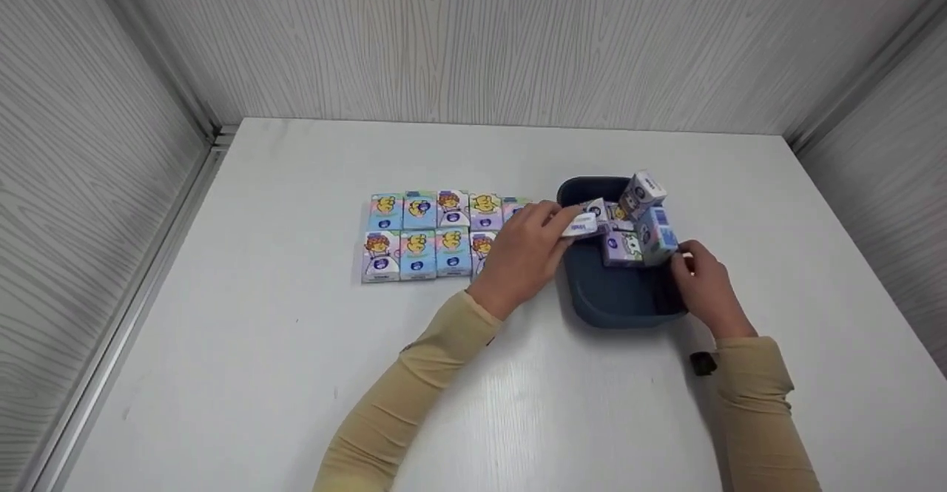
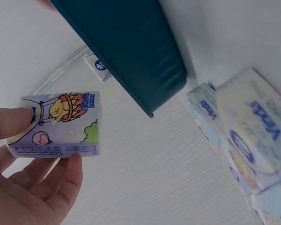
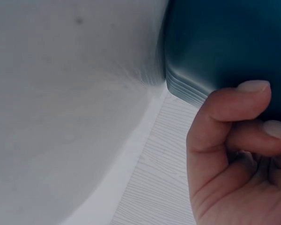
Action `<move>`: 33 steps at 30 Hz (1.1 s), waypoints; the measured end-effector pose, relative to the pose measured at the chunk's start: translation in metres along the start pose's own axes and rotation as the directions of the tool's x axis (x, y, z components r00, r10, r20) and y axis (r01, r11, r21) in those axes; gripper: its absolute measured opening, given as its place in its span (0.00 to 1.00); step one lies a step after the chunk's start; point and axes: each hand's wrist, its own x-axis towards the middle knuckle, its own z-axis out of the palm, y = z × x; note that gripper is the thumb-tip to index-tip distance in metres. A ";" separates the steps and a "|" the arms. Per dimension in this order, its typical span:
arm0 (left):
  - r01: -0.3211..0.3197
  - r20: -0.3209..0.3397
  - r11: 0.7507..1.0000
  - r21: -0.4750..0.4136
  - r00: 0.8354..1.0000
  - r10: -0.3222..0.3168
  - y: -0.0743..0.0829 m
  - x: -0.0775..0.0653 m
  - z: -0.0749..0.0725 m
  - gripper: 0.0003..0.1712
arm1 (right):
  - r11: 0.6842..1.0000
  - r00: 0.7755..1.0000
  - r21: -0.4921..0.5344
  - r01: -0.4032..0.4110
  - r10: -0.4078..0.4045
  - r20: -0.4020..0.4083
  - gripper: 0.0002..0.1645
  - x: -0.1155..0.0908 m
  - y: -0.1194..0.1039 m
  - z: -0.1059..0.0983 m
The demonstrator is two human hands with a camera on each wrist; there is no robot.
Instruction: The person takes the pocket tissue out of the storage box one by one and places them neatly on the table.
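Observation:
My left hand point(image 1: 521, 251) pinches a small printed tissue pack point(image 2: 68, 122) between thumb and fingers. In the head view this pack hangs over the left rim of a dark blue plastic bin point(image 1: 614, 322), and the hand partly covers it. Inside the bin's far half sit several tissue packs point(image 1: 623, 248), some lying flat, others tilted up against the right wall. My right hand point(image 1: 706, 285) holds the bin at its right side. Its curled fingers point(image 3: 239, 105) lie against the outer wall in the right wrist view, where the thumb is hidden.
Two rows of tissue packs point(image 1: 418, 254) lie side by side on the white table point(image 1: 244, 329), left of the bin. My left hand covers the right end of these rows. A small black object point(image 1: 703, 363) shows beside the right sleeve. Wood-grain panels point(image 1: 473, 41) enclose the table.

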 end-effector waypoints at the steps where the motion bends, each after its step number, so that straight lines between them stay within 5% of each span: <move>1: 0.000 -0.004 1.000 0.010 1.000 0.000 -0.001 -0.003 -0.001 0.20 | 1.000 1.000 0.001 0.000 0.000 0.001 0.25 0.000 0.000 0.000; 5: 0.006 0.018 0.999 0.050 1.000 -0.007 -0.001 -0.015 -0.004 0.17 | 1.000 1.000 0.000 0.002 -0.002 -0.003 0.25 0.000 0.000 0.000; 13: -0.023 0.168 0.999 0.036 0.986 0.017 0.004 -0.036 -0.001 0.16 | 1.000 1.000 -0.005 0.004 -0.004 -0.006 0.25 0.001 0.001 0.000; 24: -0.073 0.455 0.996 0.051 0.889 0.042 0.005 -0.049 0.014 0.17 | 1.000 1.000 -0.003 0.011 -0.011 -0.002 0.26 0.000 0.000 0.000; 33: -0.086 0.492 0.993 0.078 0.870 0.037 0.005 -0.051 0.015 0.18 | 1.000 1.000 -0.016 0.012 -0.013 -0.020 0.23 -0.001 -0.002 0.000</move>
